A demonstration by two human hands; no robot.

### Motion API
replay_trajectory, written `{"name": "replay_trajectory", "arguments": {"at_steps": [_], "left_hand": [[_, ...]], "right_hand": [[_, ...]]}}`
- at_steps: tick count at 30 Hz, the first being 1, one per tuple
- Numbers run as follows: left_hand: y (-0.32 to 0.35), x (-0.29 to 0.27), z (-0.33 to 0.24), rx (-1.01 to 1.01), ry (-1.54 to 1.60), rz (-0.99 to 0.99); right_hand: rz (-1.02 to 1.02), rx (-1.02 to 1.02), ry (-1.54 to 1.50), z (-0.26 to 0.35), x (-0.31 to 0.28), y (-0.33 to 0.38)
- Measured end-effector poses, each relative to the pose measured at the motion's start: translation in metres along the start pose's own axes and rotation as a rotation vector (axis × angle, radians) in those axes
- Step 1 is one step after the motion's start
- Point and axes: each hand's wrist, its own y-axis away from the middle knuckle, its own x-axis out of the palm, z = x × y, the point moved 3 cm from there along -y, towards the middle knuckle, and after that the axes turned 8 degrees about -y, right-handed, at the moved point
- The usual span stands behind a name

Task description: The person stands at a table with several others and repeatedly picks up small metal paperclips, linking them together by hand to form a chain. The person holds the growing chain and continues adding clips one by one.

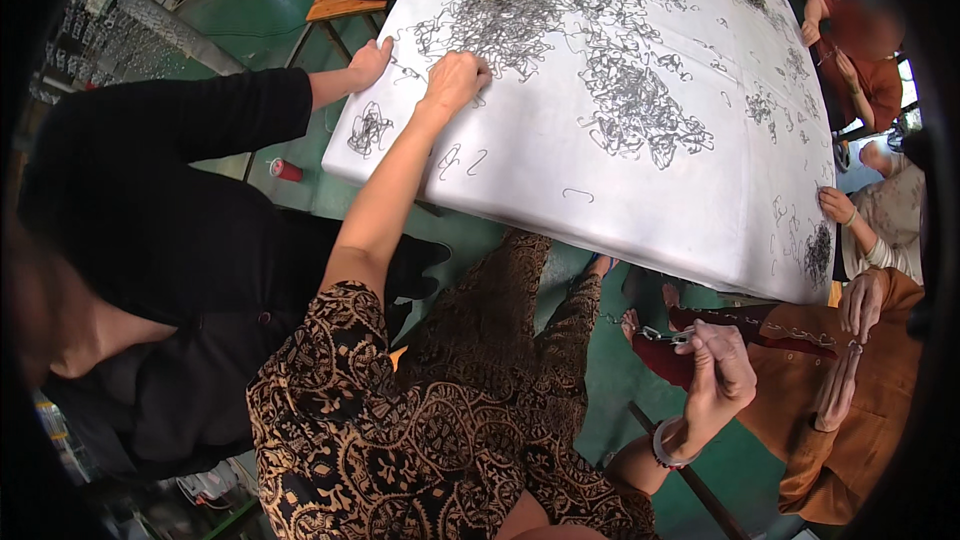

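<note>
My left hand (455,85) reaches over the white-covered table (520,160), with fingers curled at the lower edge of a dense pile of thin, dark S-shaped metal hooks (510,25). Whatever lies between those fingertips is hidden. Off the table's near edge, lower right, my right hand (722,365) pinches a short metal chain (655,333) between thumb and fingers. Its shiny links trail to the left. A bracelet circles my right wrist. Several loose hooks (465,162) lie near the table's front left, and a single hook (578,193) is by the front edge.
At my left, a person in black has a hand (372,65) on the table beside a small hook heap (370,128). On the right, a person in brown has hands (850,350) near another chain (795,330). A red cup (285,170) is below the table's left edge.
</note>
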Motion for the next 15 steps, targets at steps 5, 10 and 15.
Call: {"name": "replay_trajectory", "arguments": {"at_steps": [5,10,15], "left_hand": [[-0.014,0.030,0.000,0.035,-0.276,0.099],[-0.014,0.028,-0.011,0.071,-0.492,0.132],[-0.008,-0.041,-0.009,-0.025,-0.218,-0.106]], "right_hand": [[0.018,-0.011,0.008,-0.001,0.000,0.001],[0.021,-0.022,0.021,0.002,0.000,0.009],[-0.022,-0.064,0.046,0.002,0.001,0.015]]}}
